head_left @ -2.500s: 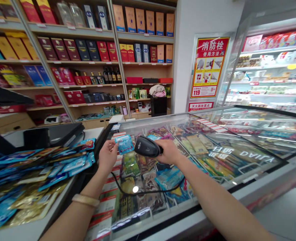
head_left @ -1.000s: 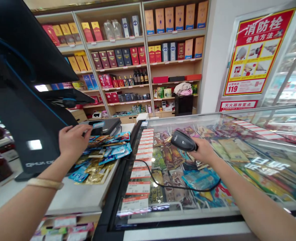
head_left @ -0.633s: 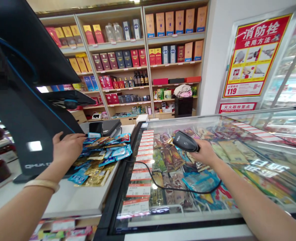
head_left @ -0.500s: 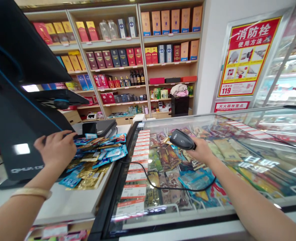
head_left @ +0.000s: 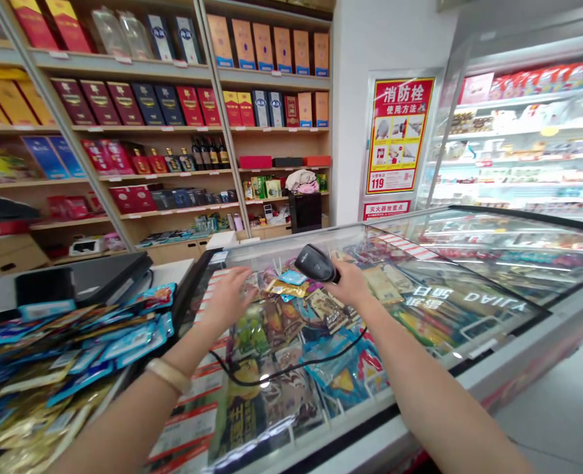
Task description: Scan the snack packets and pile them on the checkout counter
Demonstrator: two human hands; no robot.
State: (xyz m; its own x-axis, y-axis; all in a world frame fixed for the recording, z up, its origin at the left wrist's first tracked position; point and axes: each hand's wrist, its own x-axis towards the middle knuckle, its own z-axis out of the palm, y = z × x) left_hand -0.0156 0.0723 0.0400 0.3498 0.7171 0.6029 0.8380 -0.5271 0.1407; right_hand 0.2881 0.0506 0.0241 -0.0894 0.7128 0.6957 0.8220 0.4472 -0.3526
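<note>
My right hand (head_left: 351, 284) is closed round a black barcode scanner (head_left: 315, 263), held just above the glass lid of a chest freezer (head_left: 474, 289). The scanner's black cable (head_left: 281, 372) loops back across the glass toward me. My left hand (head_left: 229, 297), with a bracelet on the wrist, hovers over the glass, smeared by motion. Its fingers stretch out and hold nothing. Just right of its fingertips a gold packet (head_left: 284, 288) and a small blue packet (head_left: 292, 276) lie on the lid, under the scanner's nose.
A heap of blue and gold snack packets (head_left: 64, 359) covers the counter at my left, with a dark device (head_left: 45, 287) and a black till unit (head_left: 111, 273) behind it. Shelves of boxed goods (head_left: 183, 105) line the back wall. A red poster (head_left: 400, 135) and an open chiller (head_left: 523, 131) stand at the right.
My left hand has left the packet heap on the counter and swung right over the freezer lid. The view has turned right with it. The scanner stays in my right hand.
</note>
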